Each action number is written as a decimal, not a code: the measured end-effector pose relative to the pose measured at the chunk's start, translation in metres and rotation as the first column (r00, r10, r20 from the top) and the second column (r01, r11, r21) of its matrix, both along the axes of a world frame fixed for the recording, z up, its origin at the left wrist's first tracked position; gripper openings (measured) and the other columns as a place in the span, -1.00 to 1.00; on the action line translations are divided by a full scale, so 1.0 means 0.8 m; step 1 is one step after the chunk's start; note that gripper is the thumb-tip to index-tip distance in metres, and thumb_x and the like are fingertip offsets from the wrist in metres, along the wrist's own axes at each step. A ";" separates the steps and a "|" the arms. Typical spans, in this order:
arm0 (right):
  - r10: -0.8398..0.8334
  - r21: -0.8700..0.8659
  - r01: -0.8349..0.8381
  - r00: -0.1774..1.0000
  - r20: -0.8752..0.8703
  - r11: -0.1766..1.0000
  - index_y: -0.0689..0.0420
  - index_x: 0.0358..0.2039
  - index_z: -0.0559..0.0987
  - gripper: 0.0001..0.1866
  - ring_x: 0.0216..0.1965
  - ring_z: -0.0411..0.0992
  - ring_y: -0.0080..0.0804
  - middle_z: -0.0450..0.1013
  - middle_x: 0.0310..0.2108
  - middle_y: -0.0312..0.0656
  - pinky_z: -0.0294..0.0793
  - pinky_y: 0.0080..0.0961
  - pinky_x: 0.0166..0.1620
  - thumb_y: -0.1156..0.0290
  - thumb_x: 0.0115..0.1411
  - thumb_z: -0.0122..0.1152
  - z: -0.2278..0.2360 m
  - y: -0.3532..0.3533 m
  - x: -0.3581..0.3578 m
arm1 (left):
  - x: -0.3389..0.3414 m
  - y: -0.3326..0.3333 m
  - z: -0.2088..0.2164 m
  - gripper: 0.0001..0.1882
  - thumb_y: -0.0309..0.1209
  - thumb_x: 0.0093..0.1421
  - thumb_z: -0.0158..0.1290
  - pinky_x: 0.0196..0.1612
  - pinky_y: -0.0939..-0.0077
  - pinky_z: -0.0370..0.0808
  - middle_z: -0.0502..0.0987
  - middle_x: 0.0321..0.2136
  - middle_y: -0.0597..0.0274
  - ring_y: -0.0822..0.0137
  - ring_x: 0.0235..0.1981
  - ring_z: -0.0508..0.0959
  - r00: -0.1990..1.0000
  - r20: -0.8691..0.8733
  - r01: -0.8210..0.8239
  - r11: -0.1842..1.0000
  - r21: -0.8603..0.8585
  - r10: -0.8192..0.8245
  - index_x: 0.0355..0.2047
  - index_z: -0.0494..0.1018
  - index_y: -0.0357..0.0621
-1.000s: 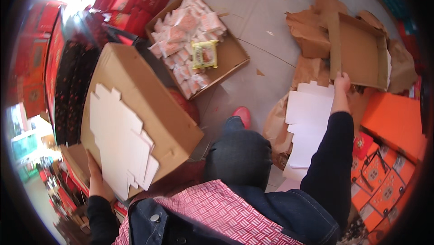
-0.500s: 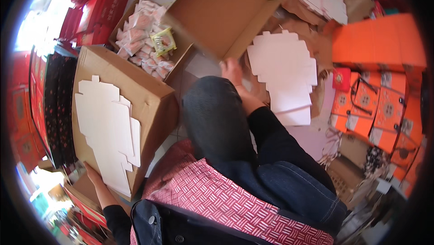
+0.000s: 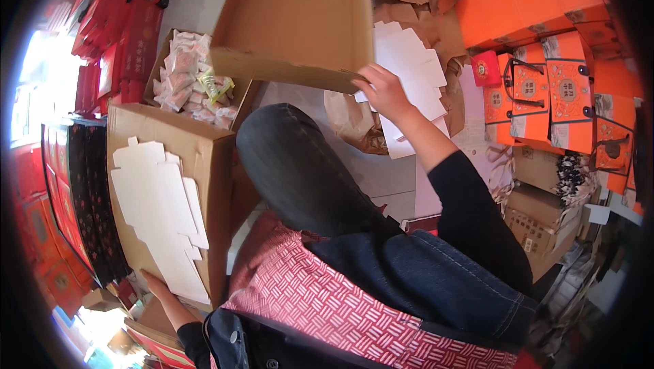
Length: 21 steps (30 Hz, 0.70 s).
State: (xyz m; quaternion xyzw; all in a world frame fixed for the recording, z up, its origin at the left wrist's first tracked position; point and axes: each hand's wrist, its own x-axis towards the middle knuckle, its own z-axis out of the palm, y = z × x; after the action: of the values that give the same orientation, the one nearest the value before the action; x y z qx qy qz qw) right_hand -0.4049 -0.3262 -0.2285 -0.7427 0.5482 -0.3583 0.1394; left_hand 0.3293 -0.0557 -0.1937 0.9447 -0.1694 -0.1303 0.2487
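Observation:
My right hand (image 3: 387, 94) has its fingers closed on the near right corner of a cardboard box (image 3: 289, 68), shallow and open at the top. Just beyond that hand lie flat white carton blanks (image 3: 409, 62), partly covered by the box and my wrist. At the lower left, my left hand (image 3: 163, 295) rests with fingers stretched out along the near edge of a closed brown carton (image 3: 146, 120). On this carton lies a small stack of unfolded white carton blanks (image 3: 153, 195), close to my left fingertips. The left thumb is not clearly visible.
Wrapped white packets fill an open carton (image 3: 242, 106) at the back left. Red gift boxes (image 3: 139, 35) and dark patterned boxes (image 3: 85, 185) are stacked on the left. Orange gift boxes (image 3: 569, 89) pile up at the right. Brown paper (image 3: 446, 32) lies under the white blanks.
The open box has turned so its near wall faces me, and my right hand has moved right with its corner. My left hand stays by the closed carton. The view has shifted somewhat.

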 end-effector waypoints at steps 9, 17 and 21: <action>0.061 -0.110 -0.053 0.996 0.064 0.992 0.30 -0.31 0.53 -0.87 -0.37 0.45 -0.29 0.47 -0.39 -0.09 0.44 -0.46 -0.26 0.58 0.10 0.20 0.038 -0.004 0.022 | 0.012 0.058 -0.015 -0.41 0.01 0.33 -0.35 0.04 0.32 0.35 0.45 -0.02 0.01 0.19 -0.01 0.41 1.000 -0.005 -0.018 0.981 0.194 0.019 0.06 0.36 -0.21; 0.189 -0.188 -0.185 0.982 0.007 0.965 0.34 -0.26 0.46 -0.80 -0.33 0.40 -0.29 0.43 -0.37 -0.09 0.40 -0.49 -0.22 0.44 0.21 0.13 0.147 -0.029 0.130 | -0.161 0.068 0.047 -0.30 0.04 0.15 0.03 -0.04 0.37 0.49 0.49 -0.04 0.17 0.34 -0.13 0.56 0.524 -0.822 -0.420 0.773 -0.476 -0.221 0.19 0.18 -0.08; 0.484 -0.302 -0.469 0.874 -0.029 0.830 0.30 -0.20 0.46 -0.81 -0.30 0.41 -0.34 0.45 -0.32 -0.09 0.40 -0.49 -0.21 0.47 0.22 0.10 0.196 -0.037 0.200 | -0.195 0.085 0.023 -0.38 -0.03 0.21 -0.01 -0.08 0.42 0.48 0.46 -0.04 0.16 0.33 -0.12 0.53 0.692 -0.675 -0.417 0.621 -0.664 -0.257 0.17 0.19 -0.10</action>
State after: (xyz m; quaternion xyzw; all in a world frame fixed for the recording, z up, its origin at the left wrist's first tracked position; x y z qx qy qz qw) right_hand -0.2446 -0.3560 -0.0717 -0.8592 0.2813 -0.4092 0.1235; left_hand 0.1734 0.0121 -0.1756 0.6168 -0.0503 -0.3882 0.6828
